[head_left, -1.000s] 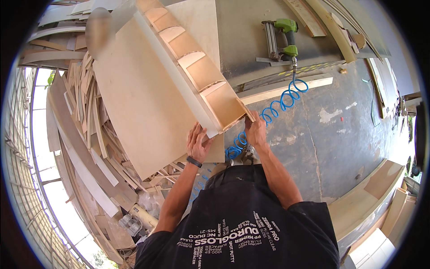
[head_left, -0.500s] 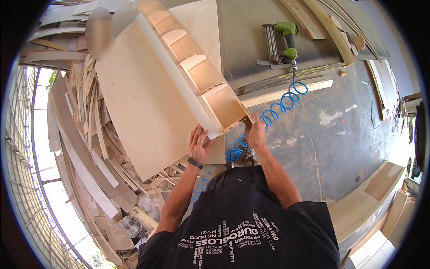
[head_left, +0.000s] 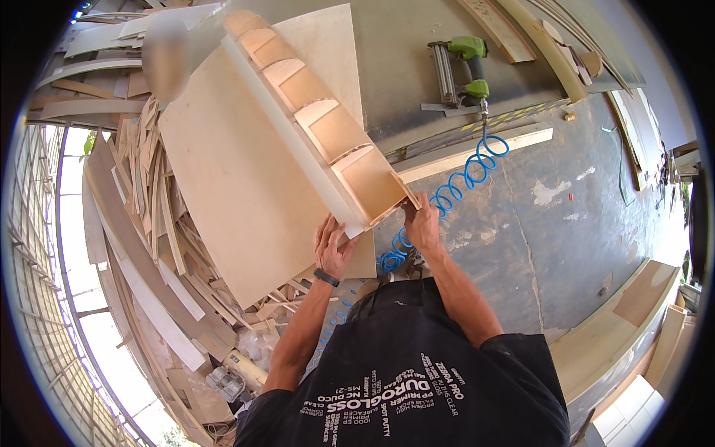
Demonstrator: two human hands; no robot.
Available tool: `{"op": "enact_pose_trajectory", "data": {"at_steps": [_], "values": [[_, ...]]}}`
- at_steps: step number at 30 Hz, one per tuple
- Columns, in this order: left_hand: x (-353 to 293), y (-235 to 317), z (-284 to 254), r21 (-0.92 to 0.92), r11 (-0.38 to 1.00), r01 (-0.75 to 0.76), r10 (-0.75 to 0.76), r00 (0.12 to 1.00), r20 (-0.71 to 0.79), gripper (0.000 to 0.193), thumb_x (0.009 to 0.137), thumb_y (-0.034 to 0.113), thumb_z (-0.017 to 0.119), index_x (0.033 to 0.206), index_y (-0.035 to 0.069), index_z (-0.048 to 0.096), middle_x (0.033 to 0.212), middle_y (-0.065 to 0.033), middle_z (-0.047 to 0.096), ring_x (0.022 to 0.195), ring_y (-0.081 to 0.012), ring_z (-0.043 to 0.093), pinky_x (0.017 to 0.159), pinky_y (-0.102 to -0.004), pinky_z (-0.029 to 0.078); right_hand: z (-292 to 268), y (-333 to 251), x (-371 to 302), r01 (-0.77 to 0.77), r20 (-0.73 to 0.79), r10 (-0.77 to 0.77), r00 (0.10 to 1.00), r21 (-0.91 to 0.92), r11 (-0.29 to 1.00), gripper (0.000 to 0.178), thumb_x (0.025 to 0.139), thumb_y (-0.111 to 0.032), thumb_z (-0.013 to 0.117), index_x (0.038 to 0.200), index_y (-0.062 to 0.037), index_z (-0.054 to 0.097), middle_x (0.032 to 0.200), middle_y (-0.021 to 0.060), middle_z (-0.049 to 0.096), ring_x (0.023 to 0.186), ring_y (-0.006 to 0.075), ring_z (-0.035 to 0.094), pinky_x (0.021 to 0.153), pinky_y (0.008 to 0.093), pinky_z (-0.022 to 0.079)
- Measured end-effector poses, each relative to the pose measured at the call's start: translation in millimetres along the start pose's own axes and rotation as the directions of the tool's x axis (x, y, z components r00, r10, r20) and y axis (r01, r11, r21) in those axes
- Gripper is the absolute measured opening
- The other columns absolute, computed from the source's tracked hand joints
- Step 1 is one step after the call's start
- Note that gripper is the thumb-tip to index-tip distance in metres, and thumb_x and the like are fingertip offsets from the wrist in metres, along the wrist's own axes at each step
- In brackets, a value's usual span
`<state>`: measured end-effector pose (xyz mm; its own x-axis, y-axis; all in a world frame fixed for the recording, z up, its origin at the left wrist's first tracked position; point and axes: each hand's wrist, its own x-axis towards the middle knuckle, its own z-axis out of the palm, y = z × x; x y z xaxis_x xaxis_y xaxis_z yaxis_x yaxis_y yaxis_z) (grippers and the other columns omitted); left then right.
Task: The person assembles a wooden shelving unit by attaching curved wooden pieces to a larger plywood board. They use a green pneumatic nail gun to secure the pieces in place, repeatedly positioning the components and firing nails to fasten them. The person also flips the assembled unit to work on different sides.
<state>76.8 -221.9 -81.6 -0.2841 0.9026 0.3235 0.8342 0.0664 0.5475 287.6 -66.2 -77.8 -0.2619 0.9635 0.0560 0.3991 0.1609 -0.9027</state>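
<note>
A long wooden box frame (head_left: 372,173) with curved cross ribs and a white side panel lies diagonally, its near end in front of me. My left hand (head_left: 334,246) holds the near left corner, fingers on the white panel and thumb by the end edge. Gripped in my right hand (head_left: 423,222) is the near right corner, by the thin side strip; some of those fingertips are hidden behind the wood. Beneath the frame is a large pale plywood sheet (head_left: 246,179).
A green nail gun (head_left: 468,63) rests on the dark worktop (head_left: 402,56), its coiled blue air hose (head_left: 465,179) running down toward me. Wood offcuts (head_left: 160,194) are piled at the left. Curved wooden pieces (head_left: 618,328) stand at the lower right.
The near end of the frame has come slightly closer to me, with both hands still on its corners. My view has shifted a little.
</note>
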Motion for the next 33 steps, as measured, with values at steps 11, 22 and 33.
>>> {"op": "enact_pose_trajectory", "data": {"at_steps": [11,22,33], "values": [[-0.8,-1.0,0.2,0.02,1.0,-0.019,0.019,1.0,0.006,0.052,0.083,0.019,0.085,0.13,0.009,0.064,0.146,-0.0217,0.058,0.137,-0.0419,0.053,0.11,-0.0494,0.048,-1.6,-1.2,1.9,0.022,-0.005,-0.022,1.0,0.018,1.0,0.022,0.091,0.005,0.065,0.11,-0.0015,0.056,0.084,0.0286,0.07,0.078,0.0506,0.068,0.065,0.0545,0.052],[1.7,-0.5,2.1,0.016,1.0,-0.021,0.021,1.0,0.005,0.052,0.085,0.02,0.083,0.131,0.009,0.063,0.146,-0.0215,0.058,0.137,-0.042,0.053,0.11,-0.0493,0.047,-0.1,12.3,6.3,0.027,0.03,-0.028,0.999,0.013,1.0,0.024,0.088,0.005,0.068,0.108,-0.0007,0.056,0.083,0.0283,0.069,0.078,0.0502,0.068,0.065,0.0528,0.053],[21.7,11.2,9.7,0.025,1.0,0.018,-0.017,0.999,-0.037,0.05,0.086,0.019,0.082,0.131,0.007,0.063,0.146,-0.0215,0.057,0.137,-0.0431,0.052,0.11,-0.0497,0.047,-7.7,4.0,43.5,0.04,0.026,-0.041,0.999,0.04,0.998,0.017,0.085,0.002,0.07,0.099,-0.0004,0.06,0.081,0.0253,0.071,0.079,0.0466,0.07,0.067,0.0489,0.055]]}}
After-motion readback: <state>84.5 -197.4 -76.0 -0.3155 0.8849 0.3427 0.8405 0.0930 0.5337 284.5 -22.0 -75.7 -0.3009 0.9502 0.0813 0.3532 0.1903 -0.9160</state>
